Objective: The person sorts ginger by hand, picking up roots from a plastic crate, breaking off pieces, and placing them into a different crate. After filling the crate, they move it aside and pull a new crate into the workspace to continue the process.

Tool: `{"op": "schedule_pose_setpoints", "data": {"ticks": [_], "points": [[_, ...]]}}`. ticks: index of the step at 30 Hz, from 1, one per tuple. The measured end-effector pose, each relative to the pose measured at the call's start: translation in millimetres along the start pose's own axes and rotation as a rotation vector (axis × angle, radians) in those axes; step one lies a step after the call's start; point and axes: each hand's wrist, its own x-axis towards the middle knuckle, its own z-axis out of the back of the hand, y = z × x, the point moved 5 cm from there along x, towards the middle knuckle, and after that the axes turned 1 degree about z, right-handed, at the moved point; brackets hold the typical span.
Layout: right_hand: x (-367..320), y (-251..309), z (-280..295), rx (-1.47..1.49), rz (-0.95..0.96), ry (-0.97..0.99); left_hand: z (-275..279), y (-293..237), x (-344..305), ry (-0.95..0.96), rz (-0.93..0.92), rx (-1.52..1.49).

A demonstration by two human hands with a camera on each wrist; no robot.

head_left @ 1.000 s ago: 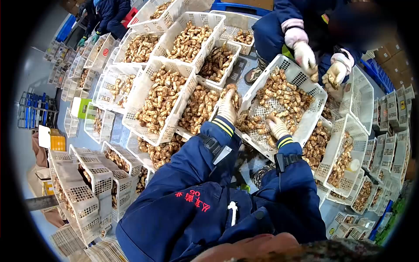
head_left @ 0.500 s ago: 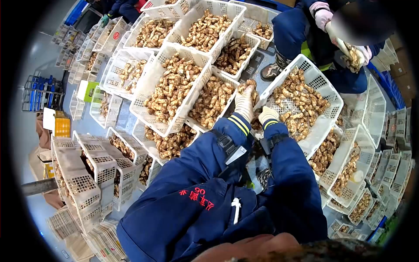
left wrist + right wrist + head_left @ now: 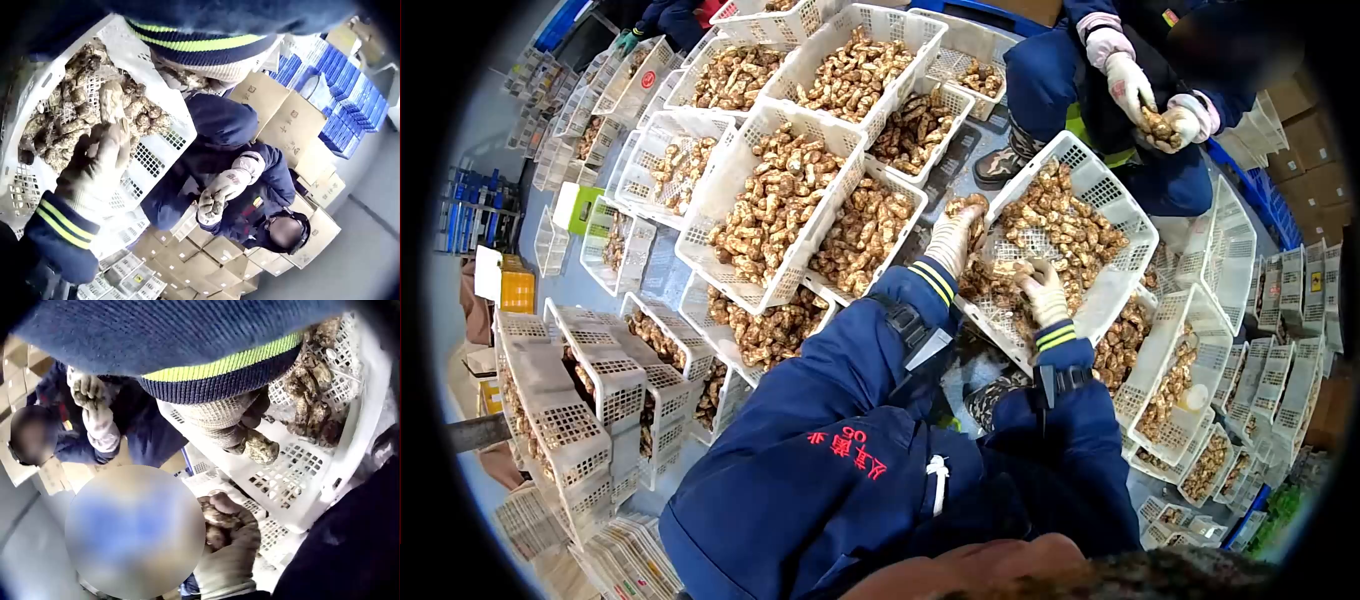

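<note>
My left hand, in a pale knit glove, holds a small bunch of brown and cream mushrooms at the left rim of a white perforated crate. In the right wrist view, its gloved fingers curl round mushrooms. Over the crate's near left part, my right hand pinches one mushroom between thumb and fingers. The left wrist view shows that mushroom's stalk pointing away from the glove. More mushrooms are heaped in the crate's far and right parts, with some bare mesh between.
Across the crate a seated person in gloves handles mushrooms. Stacked crates of mushrooms stand close on my left, others on my right. Taller crate stacks are at lower left, and cardboard boxes at far right.
My right hand went from the crate to beside my left hand, then back over the crate, where it now pinches a mushroom. My left hand kept its bunch. The other person's hands came together.
</note>
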Motion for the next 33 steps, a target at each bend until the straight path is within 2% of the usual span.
{"op": "schedule_pose_setpoints", "data": {"ticks": [3,5,7,8,9,13,14,17,18,21,24,31,32,33], "points": [[-41,83,-17,0.122,-0.147,-0.161,-4,11,5,0.184,0.033,0.155],[-48,98,-22,0.307,-0.089,-0.205,-5,20,8,0.189,0.088,0.241],[-51,101,-22,0.285,-0.079,-0.168,-23,9,-20,0.324,0.165,0.199],[-50,99,-22,0.298,-0.08,-0.177,-23,9,-20,0.245,0.19,0.266],[-49,96,-22,0.31,-0.083,-0.186,-32,5,-36,0.384,0.26,0.156],[-47,101,-24,0.407,-0.023,-0.148,-37,4,-41,0.368,0.288,0.228],[-48,106,-24,0.331,0.007,-0.166,-38,4,-43,0.374,0.308,0.224],[-48,104,-29,0.42,-0.063,-0.08,-35,10,-33,0.4,0.265,0.207],[-50,109,-33,0.45,-0.058,-0.075,-37,10,-35,0.471,0.293,0.159],[-49,98,-30,0.488,-0.133,-0.095,-34,9,-36,0.398,0.314,0.219],[-48,88,-29,0.435,-0.184,-0.114,-37,5,-40,0.413,0.251,0.246],[-47,83,-29,0.349,-0.191,-0.098,-35,12,-29,0.468,0.259,0.181],[-46,83,-27,0.381,-0.2,-0.061,-29,8,-29,0.296,0.273,0.346],[-46,82,-26,0.412,-0.208,-0.024,-23,13,-20,0.284,0.248,0.309]]}}
